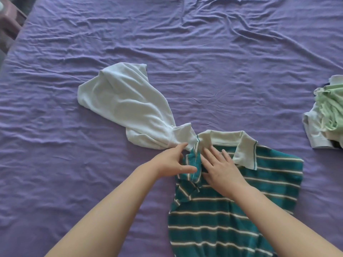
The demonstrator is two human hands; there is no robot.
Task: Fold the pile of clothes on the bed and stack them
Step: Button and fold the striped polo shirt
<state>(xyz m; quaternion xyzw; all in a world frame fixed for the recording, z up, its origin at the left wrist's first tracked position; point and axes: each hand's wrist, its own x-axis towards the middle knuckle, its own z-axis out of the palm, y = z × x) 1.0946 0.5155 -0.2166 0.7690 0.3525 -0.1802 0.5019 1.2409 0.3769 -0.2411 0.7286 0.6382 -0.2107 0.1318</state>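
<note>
Green striped polo shirt (232,210) spread on the bed, from centre down toward 5 o'clock, white collar (228,140) at its top end. White sleeve (122,106) trailing out from the shoulder toward 10 o'clock, rumpled and flat on the sheet. Left hand (172,161) at the shoulder seam, thumb and fingers pinching a green striped fold just left of the collar. Right hand (220,170) immediately beside it, released, fingers straight and spread, palm pressing flat on the chest of the shirt below the collar. Both bare forearms reaching in from 6 o'clock. Small heap of clothes (328,112), pale green over grey-white, well apart at 3 o'clock, partly cut off by the edge. Creased purple bed sheet (185,43) beneath everything. Pinkish piece of furniture (9,25) beside the bed at 10 o'clock, in the far corner.
</note>
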